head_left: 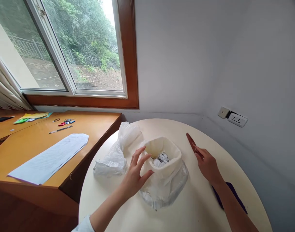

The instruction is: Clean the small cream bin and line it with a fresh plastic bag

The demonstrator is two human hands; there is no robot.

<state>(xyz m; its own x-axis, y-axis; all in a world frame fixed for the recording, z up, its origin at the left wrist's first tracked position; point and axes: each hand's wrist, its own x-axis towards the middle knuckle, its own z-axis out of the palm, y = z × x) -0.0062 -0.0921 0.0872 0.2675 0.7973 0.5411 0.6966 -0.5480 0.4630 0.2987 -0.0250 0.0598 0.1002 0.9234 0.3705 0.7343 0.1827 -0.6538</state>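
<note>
On the round table (94,199) stands a small bin (162,190) lined with a whitish plastic bag, which is folded over its rim. Crumpled paper (163,157) lies inside it. My left hand (137,172) is at the bin's left rim, fingers spread and curved; whether they touch the liner I cannot tell. To the right of the bin, my right hand (208,166) is closed on a thin, flat reddish-brown thing (191,141), seen almost edge-on, its kind unclear. A loose white plastic bag (113,158) rests left of the bin.
A dark purple cloth (234,195) lies partly beneath my right forearm. On the wooden desk (101,122) at left are paper sheets (50,158), a pen (60,129), keys (67,122) and coloured papers (32,117). Walls and a socket (238,119) border the table.
</note>
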